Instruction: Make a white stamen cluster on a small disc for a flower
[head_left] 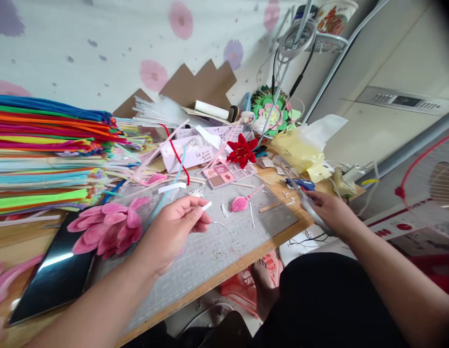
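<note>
Over the grey cutting mat (210, 261), my left hand (183, 217) pinches a small white strip (207, 206) between thumb and fingers. My right hand (328, 210) is closed around a long grey tool (313, 215) at the table's right edge; blur hides its exact kind. Just beyond that hand is a blue glue gun (300, 184). A pink fuzzy bud (239, 203) with a stem lies on the mat, right of my left hand. A large pink pipe-cleaner flower (108, 227) rests behind my left forearm. White trimmings (196, 193) lie near my left fingers.
Bundles of coloured pipe cleaners (46, 130) fill the left side, above a dark tablet (53, 270). A red flower (242, 151) and a makeup palette (228, 175) stand at the back. A yellow bag (299, 147) sits back right; a fan (438, 183) is at far right.
</note>
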Tool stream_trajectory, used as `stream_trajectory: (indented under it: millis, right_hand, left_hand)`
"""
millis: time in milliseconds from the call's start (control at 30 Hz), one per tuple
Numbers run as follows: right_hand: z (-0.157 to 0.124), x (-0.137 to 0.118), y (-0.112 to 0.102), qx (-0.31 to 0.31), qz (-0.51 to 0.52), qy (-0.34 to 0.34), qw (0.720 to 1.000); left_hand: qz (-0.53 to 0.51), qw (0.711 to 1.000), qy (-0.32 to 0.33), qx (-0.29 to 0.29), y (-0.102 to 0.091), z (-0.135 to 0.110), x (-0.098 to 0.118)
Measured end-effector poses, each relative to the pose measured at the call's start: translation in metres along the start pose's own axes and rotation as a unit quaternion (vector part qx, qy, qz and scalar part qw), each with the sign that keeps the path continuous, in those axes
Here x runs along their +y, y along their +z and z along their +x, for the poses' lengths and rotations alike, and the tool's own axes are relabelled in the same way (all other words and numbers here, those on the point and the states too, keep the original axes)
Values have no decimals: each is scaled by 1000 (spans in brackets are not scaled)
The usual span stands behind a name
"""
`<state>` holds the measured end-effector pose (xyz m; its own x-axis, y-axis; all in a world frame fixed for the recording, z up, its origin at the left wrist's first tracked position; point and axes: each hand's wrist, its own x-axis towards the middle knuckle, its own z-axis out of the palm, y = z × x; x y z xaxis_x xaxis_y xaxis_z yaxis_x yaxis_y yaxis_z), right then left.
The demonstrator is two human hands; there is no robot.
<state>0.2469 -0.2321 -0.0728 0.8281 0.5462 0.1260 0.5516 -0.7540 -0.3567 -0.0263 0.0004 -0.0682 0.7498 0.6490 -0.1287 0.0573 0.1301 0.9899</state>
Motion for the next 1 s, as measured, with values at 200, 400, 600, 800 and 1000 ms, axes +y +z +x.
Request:
stream_trajectory:
  millis: [200,400,600,800,1000]
  right_hand:
    - [9,-22,9,-51,-127,-7,991]
    - [10,-36,16,-100,-182,-43,977]
    - [6,-48,7,-98,-226,-86,965]
    - [22,-12,-22,57,-150,35,986]
    - [40,37,-9,10,-85,111,990]
  left_hand:
    - [6,999,-47,-18,3,-6,4]
    - [-8,998,-65,-22,10,-10,6]
    - [-4,997,-69,-30,9,-11,9]
    - [25,998,-49,-38,6,-12,7]
    - [11,998,-46,-44,5,-10,3]
